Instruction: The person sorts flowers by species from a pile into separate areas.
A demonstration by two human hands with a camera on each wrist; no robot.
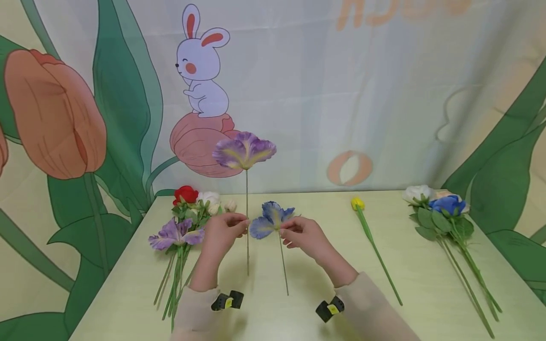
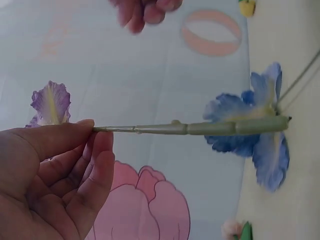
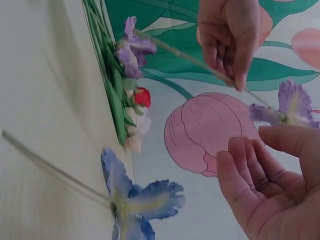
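My left hand (image 1: 226, 229) pinches the thin stem (image 2: 160, 129) of a purple iris (image 1: 244, 150) between thumb and fingertips. That iris stands upright in the air, bloom at the top. On the table lies a blue iris (image 1: 273, 220), its bloom towards the back and its bare stem towards me. My right hand (image 1: 304, 234) overlaps it in the head view. In the right wrist view the right hand (image 3: 277, 185) has loosely bent fingers with nothing between them, apart from the blue iris (image 3: 142, 202).
At the left lies a bunch with a red flower (image 1: 185, 194), white flowers and another purple iris (image 1: 176, 234). A yellow tulip (image 1: 358, 204) lies right of centre. A blue rose (image 1: 448, 205) and pale flowers lie at the right edge. A printed curtain (image 1: 290, 94) hangs behind the table (image 1: 332, 293).
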